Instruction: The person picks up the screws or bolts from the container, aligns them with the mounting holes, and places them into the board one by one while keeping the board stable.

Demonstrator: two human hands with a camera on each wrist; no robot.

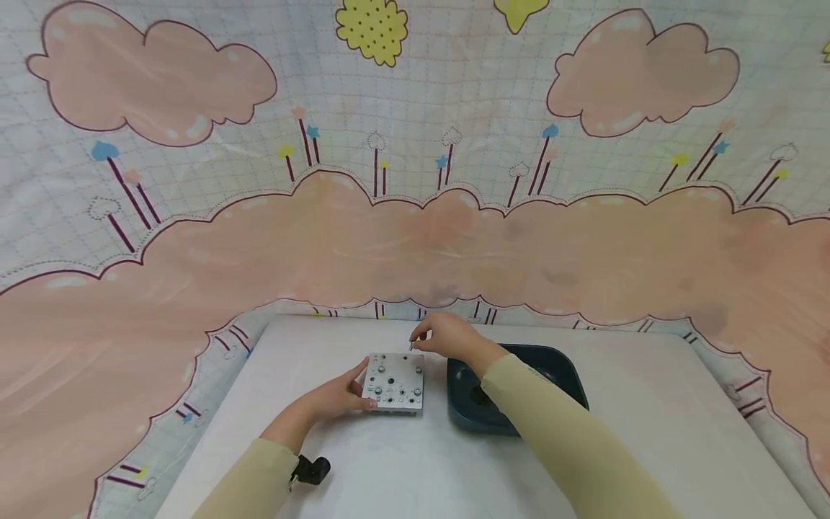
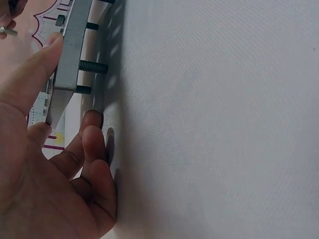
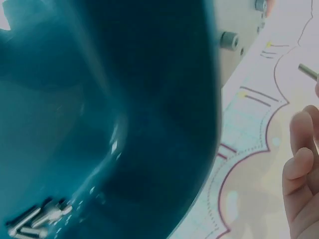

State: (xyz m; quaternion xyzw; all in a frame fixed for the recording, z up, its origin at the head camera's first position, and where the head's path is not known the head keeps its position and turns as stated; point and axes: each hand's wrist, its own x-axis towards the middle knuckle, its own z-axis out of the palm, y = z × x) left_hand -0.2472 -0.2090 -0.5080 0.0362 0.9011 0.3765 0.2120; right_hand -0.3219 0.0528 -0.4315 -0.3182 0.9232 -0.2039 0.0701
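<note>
In the head view, the metal plate is lying near 6 o'clock, over the worktop. The left hand is gripping its 9 o'clock edge, while the right hand is holding a metal pin in a narrow pinch by the plate's 1 o'clock edge. A dark teal tray is sitting at the plate's 3 o'clock.

In the left wrist view, threaded ends are jutting from the plate's underside (whether their tips are touching the worktop, I cannot tell). The plate could be rocking under uneven pressure, so bracing its edge firmly and keeping fingertips off the top face seems wise.

In the right wrist view, loose fasteners are lying in the tray, towards 7 o'clock, and the pin is poking out towards 2 o'clock, apart from the plate. Working well here probably means pinching the pin near 1 end, lining it up square and easing it down; a tilted pin could be binding or slipping away.
</note>
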